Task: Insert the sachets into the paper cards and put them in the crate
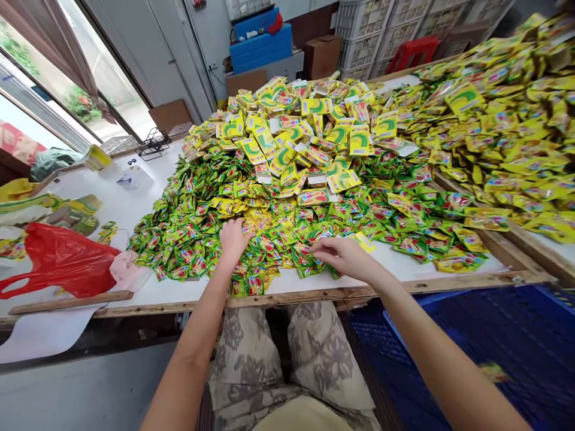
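Loose green sachets point(179, 239) with red fruit prints lie heaped along the front of the white table. My left hand point(232, 240) rests on the heap beside several yellow sachets point(258, 221), its thumb apart from the fingers. To the right, my right hand point(340, 254) hovers at the heap's near edge by more green sachets point(303, 254). Its fingers are loosely bent, with nothing visible between them. Behind both hands, small yellow-and-green boxes point(283, 158) are piled on top of the sachets.
A wooden strip point(314, 296) edges the table in front of me. A red plastic bag point(72, 260) lies at left, near a black wire rack point(153, 143). A wooden divider point(498, 245) separates a large yellow sachet heap point(516, 137). A blue crate point(449, 353) sits below at right.
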The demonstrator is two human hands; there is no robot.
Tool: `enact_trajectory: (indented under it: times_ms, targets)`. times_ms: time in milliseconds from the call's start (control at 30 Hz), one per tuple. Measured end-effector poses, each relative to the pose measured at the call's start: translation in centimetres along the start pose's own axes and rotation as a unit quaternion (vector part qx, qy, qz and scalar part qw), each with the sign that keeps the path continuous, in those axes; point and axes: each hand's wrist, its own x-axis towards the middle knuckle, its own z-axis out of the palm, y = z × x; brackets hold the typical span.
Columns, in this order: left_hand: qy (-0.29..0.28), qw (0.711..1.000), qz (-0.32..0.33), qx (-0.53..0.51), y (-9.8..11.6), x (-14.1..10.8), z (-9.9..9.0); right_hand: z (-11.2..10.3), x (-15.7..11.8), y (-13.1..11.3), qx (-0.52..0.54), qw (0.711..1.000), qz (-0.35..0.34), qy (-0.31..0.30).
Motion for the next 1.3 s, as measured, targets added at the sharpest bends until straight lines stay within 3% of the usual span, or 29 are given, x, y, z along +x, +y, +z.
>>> enact_trajectory:
  times_ms: [167, 300, 400, 533, 667, 800, 933, 1200, 1300]
  targets:
    - [0.019, 0.997, -0.007, -0.071, -0.6, 0.3, 0.6, 4.7, 7.8, -1.9, -0.075, 0.996, 0.005, 0.055]
    - [0.047, 0.965, -0.027, -0.256, -1.8, 0.0, 1.0, 6.4, 11.5, -2.3, -0.134, 0.985, 0.02, 0.109]
    - [0.073, 0.908, -0.049, -0.41, -2.9, -0.7, 1.1, 6.3, 11.4, -1.4, -0.177, 0.98, 0.014, 0.088]
    - [0.115, 0.799, -0.076, -0.586, -3.1, -2.0, 0.8, 5.5, 10.1, 0.3, -0.234, 0.971, 0.015, 0.039]
    - [0.086, 0.703, -0.129, -0.694, -2.0, -3.6, 0.1, 5.2, 9.9, 1.0, -0.27, 0.963, 0.025, 0.0]
    - [0.049, 0.651, -0.165, -0.739, -1.3, -5.5, -0.8, 5.0, 9.7, 1.1, -0.284, 0.958, 0.032, -0.019]
    - [0.024, 0.644, -0.183, -0.743, -0.8, -7.4, -0.9, 5.0, 8.7, 1.2, -0.305, 0.951, 0.051, 0.004]
    - [-0.024, 0.693, -0.137, -0.707, 1.4, -9.3, 0.8, 4.9, 7.8, 1.3, -0.261, 0.964, 0.045, 0.036]
    - [-0.025, 0.71, -0.127, -0.692, 1.6, -9.7, 1.0, 3.9, 6.7, 0.5, -0.215, 0.973, 0.021, 0.086]
